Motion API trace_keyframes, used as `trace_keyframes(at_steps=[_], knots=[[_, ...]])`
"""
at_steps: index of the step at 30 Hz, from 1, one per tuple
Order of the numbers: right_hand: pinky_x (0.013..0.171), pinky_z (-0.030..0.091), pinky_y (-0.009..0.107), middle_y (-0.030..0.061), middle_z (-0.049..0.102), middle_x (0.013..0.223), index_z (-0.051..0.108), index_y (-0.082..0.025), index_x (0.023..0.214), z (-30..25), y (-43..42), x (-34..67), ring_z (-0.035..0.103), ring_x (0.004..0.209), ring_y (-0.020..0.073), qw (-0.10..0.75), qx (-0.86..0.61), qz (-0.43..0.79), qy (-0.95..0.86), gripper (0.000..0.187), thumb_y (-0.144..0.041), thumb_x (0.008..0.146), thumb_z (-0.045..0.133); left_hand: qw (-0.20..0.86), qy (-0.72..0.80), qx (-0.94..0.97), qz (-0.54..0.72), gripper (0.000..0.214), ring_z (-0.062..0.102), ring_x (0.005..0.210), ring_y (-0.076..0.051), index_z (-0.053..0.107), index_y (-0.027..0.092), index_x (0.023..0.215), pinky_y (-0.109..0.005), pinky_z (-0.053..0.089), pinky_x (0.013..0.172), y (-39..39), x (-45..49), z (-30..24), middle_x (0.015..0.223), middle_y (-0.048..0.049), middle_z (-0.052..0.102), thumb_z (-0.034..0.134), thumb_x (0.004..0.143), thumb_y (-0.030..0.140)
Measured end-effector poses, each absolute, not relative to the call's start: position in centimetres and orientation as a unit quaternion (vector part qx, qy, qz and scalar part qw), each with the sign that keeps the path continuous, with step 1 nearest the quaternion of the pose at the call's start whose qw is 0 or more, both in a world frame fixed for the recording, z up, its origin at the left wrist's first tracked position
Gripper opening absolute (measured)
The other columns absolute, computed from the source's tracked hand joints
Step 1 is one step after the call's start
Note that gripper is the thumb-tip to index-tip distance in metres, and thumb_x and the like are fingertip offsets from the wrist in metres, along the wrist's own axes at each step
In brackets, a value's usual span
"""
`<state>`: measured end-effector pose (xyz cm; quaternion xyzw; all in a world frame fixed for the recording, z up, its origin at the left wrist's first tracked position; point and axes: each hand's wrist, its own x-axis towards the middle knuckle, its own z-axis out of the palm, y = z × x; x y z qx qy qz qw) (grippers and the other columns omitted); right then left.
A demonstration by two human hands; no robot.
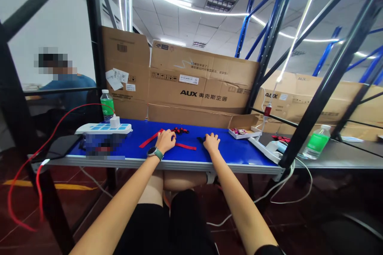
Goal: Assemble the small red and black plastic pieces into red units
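Observation:
My left hand [166,142], with a watch [152,152] on its wrist, rests on the table with its fingers curled. A red ribbon [186,146] comes out from under it to the right, and another red length [149,139] shows on its left. Something dark shows at its fingertips, too small to name. Just behind it lies a pile of red and black pieces [180,130]. My right hand [212,142] is closed, fingers bent, at a small black strip [201,140]; most of the strip is hidden by the hand.
An open white box [244,133] with small pink and red items stands at the right. On the left are a power strip [103,128], a green-labelled bottle [107,106] and a black tablet-like slab [60,146]. Cardboard [203,79] walls the back. Another person [68,91] sits at left.

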<state>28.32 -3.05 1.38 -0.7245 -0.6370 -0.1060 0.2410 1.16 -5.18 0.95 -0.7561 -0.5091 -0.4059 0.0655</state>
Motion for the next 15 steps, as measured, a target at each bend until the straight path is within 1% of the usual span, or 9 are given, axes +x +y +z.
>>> trace_keyframes(at_steps=[2,3,4,6,8,10,11,13,15], knots=[[0.092,0.040,0.047,0.0199,0.060,0.122,0.067,-0.020,0.117,0.9,-3.1,29.0,0.052,0.116,0.0345,0.215,-0.734,-0.106,-0.636,0.035,-0.012,0.088,0.049,0.043,-0.431,-0.818,-0.379,0.019,0.058,0.102,-0.026,0.074,0.026,0.098,-0.042,0.037,0.093,-5.6,1.4,1.3,0.106,-0.0077,0.068,0.057,0.088,0.028],[0.090,0.042,0.045,0.0197,0.061,0.119,0.067,-0.019,0.116,0.8,-3.1,29.1,0.054,0.114,0.0334,0.212,-0.733,-0.109,-0.637,0.034,-0.011,0.089,0.048,0.027,-0.389,-0.851,-0.352,0.021,0.058,0.105,-0.026,0.073,0.028,0.102,-0.041,0.037,0.094,-5.8,1.5,1.4,0.111,-0.0068,0.067,0.056,0.090,0.032],[0.089,0.043,0.043,0.0200,0.061,0.117,0.067,-0.018,0.115,0.7,-3.0,29.1,0.056,0.111,0.0324,0.215,-0.731,-0.113,-0.638,0.033,-0.011,0.088,0.049,0.015,-0.358,-0.875,-0.326,0.022,0.057,0.107,-0.025,0.074,0.029,0.103,-0.041,0.036,0.095,-6.0,1.6,1.5,0.114,-0.0060,0.067,0.056,0.091,0.036],[0.087,0.044,0.039,0.0215,0.062,0.114,0.066,-0.014,0.115,0.7,-2.8,29.0,0.058,0.107,0.0307,0.234,-0.729,-0.117,-0.633,0.034,-0.008,0.085,0.052,0.009,-0.337,-0.893,-0.298,0.023,0.058,0.106,-0.024,0.075,0.027,0.096,-0.040,0.036,0.096,-6.1,1.8,1.6,0.113,-0.0056,0.068,0.058,0.091,0.042],[0.086,0.045,0.037,0.0221,0.062,0.114,0.064,-0.012,0.117,0.9,-2.4,28.9,0.060,0.103,0.0285,0.282,-0.718,-0.108,-0.627,0.038,-0.007,0.081,0.056,0.021,-0.354,-0.884,-0.304,0.025,0.059,0.102,-0.024,0.074,0.024,0.086,-0.039,0.037,0.094,-6.1,1.8,1.6,0.106,-0.0061,0.068,0.061,0.089,0.045],[0.088,0.047,0.034,0.0186,0.064,0.113,0.065,-0.013,0.113,1.1,-2.1,28.8,0.063,0.099,0.0251,0.362,-0.674,-0.080,-0.639,0.035,-0.009,0.080,0.056,0.038,-0.373,-0.871,-0.317,0.026,0.059,0.100,-0.024,0.073,0.023,0.085,-0.038,0.038,0.092,-6.0,1.8,1.6,0.103,-0.0066,0.068,0.063,0.088,0.048],[0.088,0.048,0.033,0.0154,0.065,0.110,0.067,-0.015,0.109,1.2,-1.9,28.8,0.063,0.097,0.0234,0.405,-0.639,-0.059,-0.651,0.031,-0.011,0.081,0.056,0.043,-0.376,-0.869,-0.319,0.026,0.059,0.101,-0.025,0.073,0.024,0.090,-0.038,0.038,0.092,-6.0,1.8,1.6,0.104,-0.0067,0.068,0.064,0.088,0.048],[0.090,0.049,0.032,0.0088,0.069,0.101,0.070,-0.019,0.099,1.5,-1.7,28.5,0.065,0.094,0.0213,0.481,-0.567,-0.005,-0.668,0.022,-0.018,0.081,0.056,0.037,-0.361,-0.879,-0.311,0.029,0.058,0.106,-0.024,0.072,0.028,0.106,-0.037,0.038,0.093,-5.9,1.9,1.5,0.113,-0.0063,0.067,0.063,0.089,0.049],[0.090,0.051,0.034,0.0046,0.072,0.094,0.070,-0.023,0.093,1.9,-1.5,27.9,0.067,0.091,0.0213,0.533,-0.512,0.058,-0.671,0.018,-0.026,0.080,0.059,0.022,-0.336,-0.895,-0.293,0.032,0.057,0.112,-0.024,0.070,0.032,0.117,-0.037,0.037,0.096,-5.9,2.0,1.3,0.122,-0.0052,0.065,0.060,0.091,0.049]])
